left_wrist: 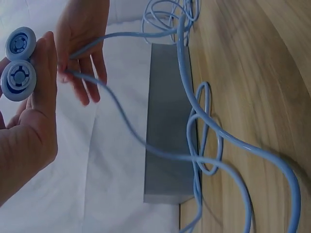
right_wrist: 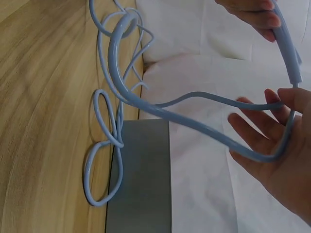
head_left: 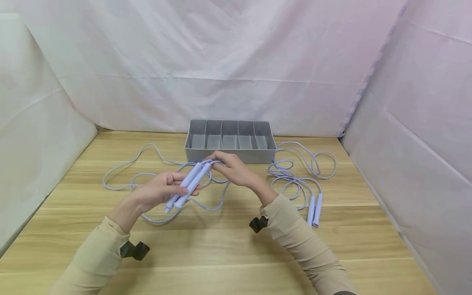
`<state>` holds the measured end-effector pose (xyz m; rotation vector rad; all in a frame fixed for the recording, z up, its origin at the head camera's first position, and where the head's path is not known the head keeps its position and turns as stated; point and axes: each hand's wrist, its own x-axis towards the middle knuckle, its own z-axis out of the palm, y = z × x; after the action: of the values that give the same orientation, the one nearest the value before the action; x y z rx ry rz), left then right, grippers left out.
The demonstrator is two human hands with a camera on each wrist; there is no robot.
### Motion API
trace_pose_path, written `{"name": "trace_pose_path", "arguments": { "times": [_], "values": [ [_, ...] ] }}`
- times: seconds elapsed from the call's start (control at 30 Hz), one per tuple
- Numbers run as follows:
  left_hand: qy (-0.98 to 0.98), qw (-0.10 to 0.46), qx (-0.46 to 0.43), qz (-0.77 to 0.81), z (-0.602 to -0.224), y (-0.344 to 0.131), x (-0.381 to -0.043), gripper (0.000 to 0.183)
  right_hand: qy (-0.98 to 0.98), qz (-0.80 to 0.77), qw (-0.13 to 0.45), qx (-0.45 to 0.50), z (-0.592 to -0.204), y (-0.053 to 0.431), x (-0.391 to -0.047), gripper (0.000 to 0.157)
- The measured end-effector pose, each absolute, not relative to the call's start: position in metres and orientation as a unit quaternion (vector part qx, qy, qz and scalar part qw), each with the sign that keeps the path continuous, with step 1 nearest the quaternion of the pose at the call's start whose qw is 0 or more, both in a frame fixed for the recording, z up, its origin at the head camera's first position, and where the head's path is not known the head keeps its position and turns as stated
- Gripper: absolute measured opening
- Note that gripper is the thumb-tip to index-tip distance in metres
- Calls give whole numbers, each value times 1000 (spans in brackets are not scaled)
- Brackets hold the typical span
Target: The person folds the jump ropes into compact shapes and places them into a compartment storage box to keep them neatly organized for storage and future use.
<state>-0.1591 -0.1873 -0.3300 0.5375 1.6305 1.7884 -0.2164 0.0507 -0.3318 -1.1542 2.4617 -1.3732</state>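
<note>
My left hand (head_left: 156, 191) holds the two pale blue handles (head_left: 193, 184) of a jump rope side by side, raised over the table and slanting. In the left wrist view their round end caps (left_wrist: 19, 80) face the camera. Just beyond the handles' far ends, my right hand (head_left: 236, 170) pinches the rope's cord (right_wrist: 286, 131) between thumb and fingertips, the other fingers spread loosely. From there the cord drops in loose loops onto the wooden table, spreading left of centre and under the hands.
Behind the hands stands a grey box (head_left: 250, 156) with several compartments in a row. A second pale blue jump rope (head_left: 291, 180) lies loosely looped at the right, its two handles (head_left: 312, 211) side by side. White cloth (head_left: 228, 98) hangs behind the wooden table (head_left: 206, 262) and along both sides.
</note>
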Motion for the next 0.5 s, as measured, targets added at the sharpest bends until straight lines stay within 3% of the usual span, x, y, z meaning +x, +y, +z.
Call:
{"name": "trace_pose_path", "arguments": {
  "times": [0.2, 0.5],
  "values": [
    [624, 337, 207, 674, -337, -198, -161, 50, 787, -478, 117, -372, -331, 55, -216, 15],
    [652, 332, 225, 644, -348, -205, -165, 35, 716, -579, 192, -339, -329, 56, -221, 15]
  ]
}}
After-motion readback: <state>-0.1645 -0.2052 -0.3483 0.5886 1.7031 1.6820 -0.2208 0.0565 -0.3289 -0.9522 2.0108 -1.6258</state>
